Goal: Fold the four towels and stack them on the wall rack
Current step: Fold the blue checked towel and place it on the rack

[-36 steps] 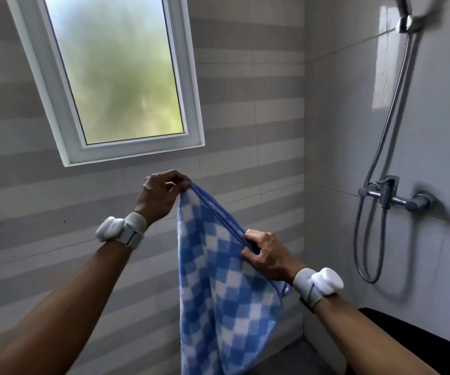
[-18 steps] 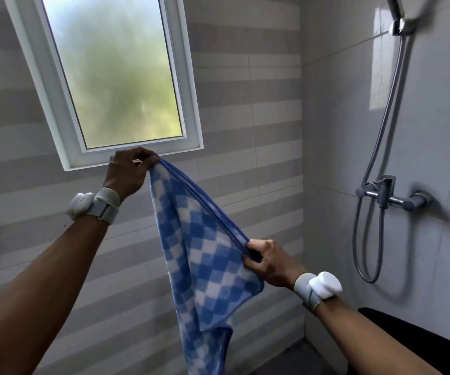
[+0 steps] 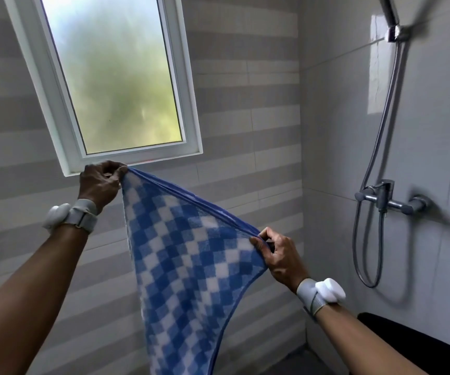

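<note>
Towel (image 3: 183, 266): blue/white check, held up in mid-air in front of striped tile wall (image 3: 245, 131), top edge stretched taut betw. your two hands, rest hanging down past frame bottom.
L hand (image 3: 100, 184): raised, just below window (image 3: 115, 77) sill, fingers curled tight, pinching upper-left corner.
R hand (image 3: 278, 255): lower, fingers + thumb clamped on the other end of the top edge.
Wrists: white band w/ pod on each.
Right wall: shower hose (image 3: 364, 239), mixer tap (image 3: 389, 198).
Far left edge: dark fitting, too cut off to tell.
</note>
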Tool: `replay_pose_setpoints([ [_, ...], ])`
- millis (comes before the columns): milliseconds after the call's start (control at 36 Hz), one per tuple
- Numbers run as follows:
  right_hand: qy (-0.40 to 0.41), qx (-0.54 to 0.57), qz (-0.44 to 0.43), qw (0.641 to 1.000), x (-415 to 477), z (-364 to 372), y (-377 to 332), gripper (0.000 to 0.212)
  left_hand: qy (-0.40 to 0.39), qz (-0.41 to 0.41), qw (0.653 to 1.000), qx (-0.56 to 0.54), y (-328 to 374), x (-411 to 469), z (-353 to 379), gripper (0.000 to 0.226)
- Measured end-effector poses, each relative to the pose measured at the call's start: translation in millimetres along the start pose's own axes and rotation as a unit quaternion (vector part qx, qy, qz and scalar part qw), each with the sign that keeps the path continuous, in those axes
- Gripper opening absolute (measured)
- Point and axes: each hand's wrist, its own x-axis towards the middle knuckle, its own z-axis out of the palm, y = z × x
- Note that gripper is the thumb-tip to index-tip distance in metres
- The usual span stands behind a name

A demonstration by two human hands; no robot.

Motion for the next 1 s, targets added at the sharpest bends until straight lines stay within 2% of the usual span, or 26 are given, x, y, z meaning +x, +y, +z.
replay_pose_setpoints([
  [83, 0.000, 0.009, 0.013, 1.000, 2, 0, -2, 0.028, 0.003, 0.003, 1.000, 0.005, -1, 1, -2, 0.007],
  [222, -0.031, 0.007, 0.005, 0.999, 5, -2, -1, 0.011, 0.001, -0.003, 1.000, 0.008, -10, 8, -11, 0.010],
  [417, -0.007, 0.028, 0.008, 1.000, 4, 5, -5, 0.010, -0.003, -0.020, 1.000, -0.016, -14, 4, -14, 0.005],
  [556, -0.008, 0.006, -0.004, 1.000, 6, 9, -1, 0.009, -0.018, -0.030, 0.999, -0.039, -14, -3, -14, 0.018],
  [694, -0.019, -0.014, -0.023, 0.999, 8, 10, 0, 0.004, -0.009, -0.016, 1.000, 0.017, -30, -1, -17, 0.006],
  [833, 0.010, -0.044, -0.032, 0.998, 7, 13, -1, 0.009, 0.011, -0.018, 0.998, 0.060, -30, -7, -10, 0.010],
  [1000, 0.035, -0.050, -0.013, 0.998, 4, 14, 3, 0.017, -0.014, -0.029, 0.997, 0.063, -37, -9, -6, 0.008],
])
